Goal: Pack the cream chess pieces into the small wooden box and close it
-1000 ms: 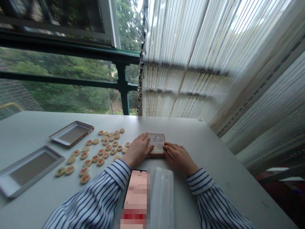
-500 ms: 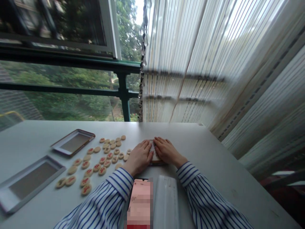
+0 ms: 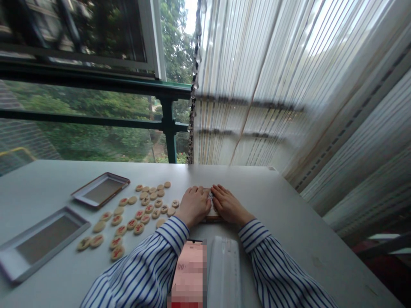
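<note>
The left hand [image 3: 195, 207] and right hand [image 3: 228, 204] lie flat and unclenched on the box [image 3: 212, 212], closed around nothing that shows. The box sits directly beneath them, one palm over each side, so neither hand is nearer. Which way its long side runs cannot be told under that cover. Round pieces [image 3: 149, 208] lie left of the left hand, and a phone [image 3: 190, 273] towards the wearer
</note>
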`<state>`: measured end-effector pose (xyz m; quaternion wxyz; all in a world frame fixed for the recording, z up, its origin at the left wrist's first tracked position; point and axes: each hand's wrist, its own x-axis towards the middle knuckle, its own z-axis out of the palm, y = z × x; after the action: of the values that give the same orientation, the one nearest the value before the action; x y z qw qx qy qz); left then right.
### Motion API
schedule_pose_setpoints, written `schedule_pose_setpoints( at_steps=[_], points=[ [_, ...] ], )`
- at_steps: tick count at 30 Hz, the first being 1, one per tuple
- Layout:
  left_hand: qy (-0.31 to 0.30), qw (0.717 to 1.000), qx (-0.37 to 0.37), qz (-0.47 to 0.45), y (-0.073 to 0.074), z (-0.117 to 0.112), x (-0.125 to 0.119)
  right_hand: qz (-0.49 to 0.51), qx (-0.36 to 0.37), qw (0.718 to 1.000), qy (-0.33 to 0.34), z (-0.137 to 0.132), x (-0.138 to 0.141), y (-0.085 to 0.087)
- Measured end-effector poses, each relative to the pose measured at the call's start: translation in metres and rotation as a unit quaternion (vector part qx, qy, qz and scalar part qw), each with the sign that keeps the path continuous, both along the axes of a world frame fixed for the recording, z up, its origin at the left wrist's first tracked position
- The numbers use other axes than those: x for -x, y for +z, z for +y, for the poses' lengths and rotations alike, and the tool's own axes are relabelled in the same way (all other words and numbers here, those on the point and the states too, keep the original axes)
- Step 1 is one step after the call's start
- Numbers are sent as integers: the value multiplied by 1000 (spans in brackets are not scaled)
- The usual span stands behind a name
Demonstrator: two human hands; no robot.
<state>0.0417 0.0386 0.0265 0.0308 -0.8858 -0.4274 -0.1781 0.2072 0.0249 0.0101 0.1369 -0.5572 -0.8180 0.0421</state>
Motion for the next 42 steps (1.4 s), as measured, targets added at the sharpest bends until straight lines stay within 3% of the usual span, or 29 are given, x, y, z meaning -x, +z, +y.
schedule_pose_setpoints(
  at_steps=[8, 21, 27, 35, 42],
  points=[
    [-14, 999, 44, -20, -16, 8, 4, -3, -15, 1000, 4, 2, 0, -4],
    [1, 999, 52, -12, -13, 6, 0, -28, 16, 998, -47, -31, -13, 3],
    [0, 997, 25, -69, -7, -1, 7, -32, 20, 997, -61, -32, -10, 3],
    [4, 975, 133, -178, 0, -19, 28, -20, 19, 998, -54, -31, -11, 3],
    [10, 974, 131, -185, -8, -24, 26, 53, -36, 997, -53, -31, -15, 3]
  ],
)
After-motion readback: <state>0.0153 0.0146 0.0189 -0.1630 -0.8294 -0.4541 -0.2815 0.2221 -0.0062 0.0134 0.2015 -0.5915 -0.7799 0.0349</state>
